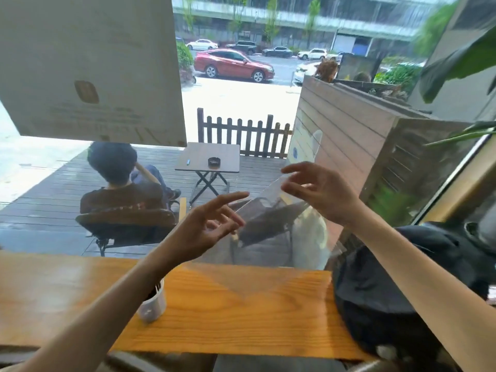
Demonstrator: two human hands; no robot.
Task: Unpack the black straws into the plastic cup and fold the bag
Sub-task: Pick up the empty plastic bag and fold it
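A clear, empty plastic bag (264, 221) hangs in the air above the wooden counter (80, 285), its lower corner reaching down to the wood. My left hand (206, 232) pinches the bag's left edge with thumb and fingertips, the other fingers spread. Higher and to the right, my right hand (319, 191) has the bag's top corner between thumb and index finger. A white plastic cup (153, 304) with black straws in it stands on the counter, partly hidden behind my left forearm.
A black bag or garment (389, 291) lies on the counter's right end under my right arm. The counter faces a window; outside are a seated person, a small table and a fence. A white sign (88, 65) hangs at upper left.
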